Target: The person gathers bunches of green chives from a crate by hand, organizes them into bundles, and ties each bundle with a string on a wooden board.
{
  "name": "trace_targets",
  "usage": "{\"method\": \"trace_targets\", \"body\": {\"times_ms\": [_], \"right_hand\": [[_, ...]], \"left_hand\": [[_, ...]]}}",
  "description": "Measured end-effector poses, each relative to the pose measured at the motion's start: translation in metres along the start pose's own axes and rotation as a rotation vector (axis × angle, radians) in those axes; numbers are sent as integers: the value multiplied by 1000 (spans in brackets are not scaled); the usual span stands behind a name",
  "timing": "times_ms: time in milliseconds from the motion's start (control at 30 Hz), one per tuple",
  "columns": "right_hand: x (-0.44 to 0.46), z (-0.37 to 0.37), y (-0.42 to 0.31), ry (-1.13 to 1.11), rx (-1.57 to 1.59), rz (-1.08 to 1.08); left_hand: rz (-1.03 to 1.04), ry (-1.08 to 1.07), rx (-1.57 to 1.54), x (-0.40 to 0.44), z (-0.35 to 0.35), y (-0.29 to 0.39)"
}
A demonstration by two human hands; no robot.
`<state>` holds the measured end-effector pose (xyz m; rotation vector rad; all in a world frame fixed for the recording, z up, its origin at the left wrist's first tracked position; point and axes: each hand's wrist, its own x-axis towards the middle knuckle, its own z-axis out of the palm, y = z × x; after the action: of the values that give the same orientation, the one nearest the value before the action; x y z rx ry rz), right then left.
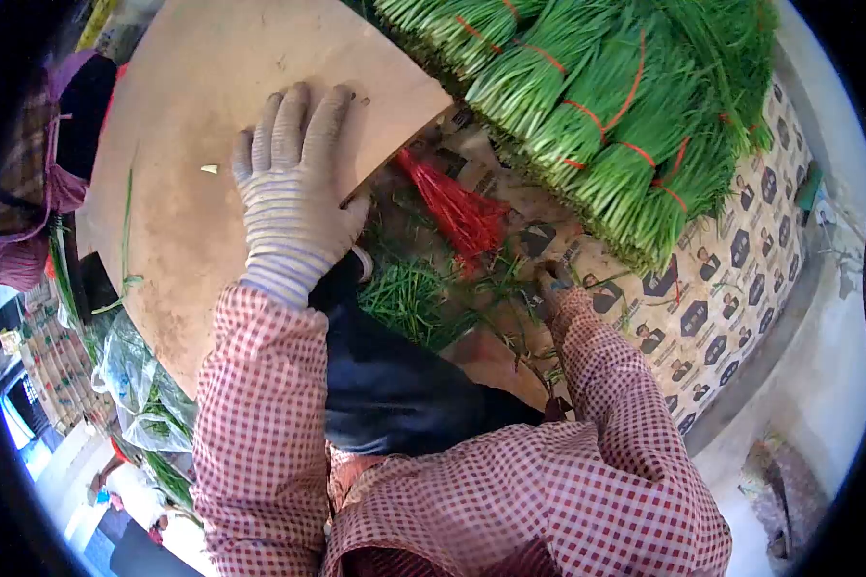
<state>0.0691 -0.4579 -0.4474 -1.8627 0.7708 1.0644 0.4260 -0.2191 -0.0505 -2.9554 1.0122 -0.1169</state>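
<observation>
My left hand [298, 183], in a white striped glove, lies on the wooden board [183, 87] near its right edge, fingers stretched out and nothing held. Lower right of it, my right hand [552, 281] reaches down among loose green stalks; its fingers are mostly hidden, and whether it holds anything does not show. Between the hands is a bundle of red ties [457, 212]. Loose green leaves [404, 298] lie scattered below the ties. A small pale scrap [209, 168] rests on the board.
Green bundles bound with red ties [606, 106] are piled at the upper right on patterned paper [731, 279]. A clear plastic bag [140, 380] with greens is at the lower left. Part of another person in dark plaid clothing [24, 163] shows at the left edge.
</observation>
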Motion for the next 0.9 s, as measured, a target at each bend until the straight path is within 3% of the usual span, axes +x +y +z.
{"method": "trace_targets", "body": {"times_ms": [367, 900], "right_hand": [[-19, -23, -166, 86, -334, -102], [-44, -64, -214, 173, -497, -107]], "left_hand": [[10, -12, -80, 3, -5, -2], [-29, 140, -169, -2, 6, -3]]}}
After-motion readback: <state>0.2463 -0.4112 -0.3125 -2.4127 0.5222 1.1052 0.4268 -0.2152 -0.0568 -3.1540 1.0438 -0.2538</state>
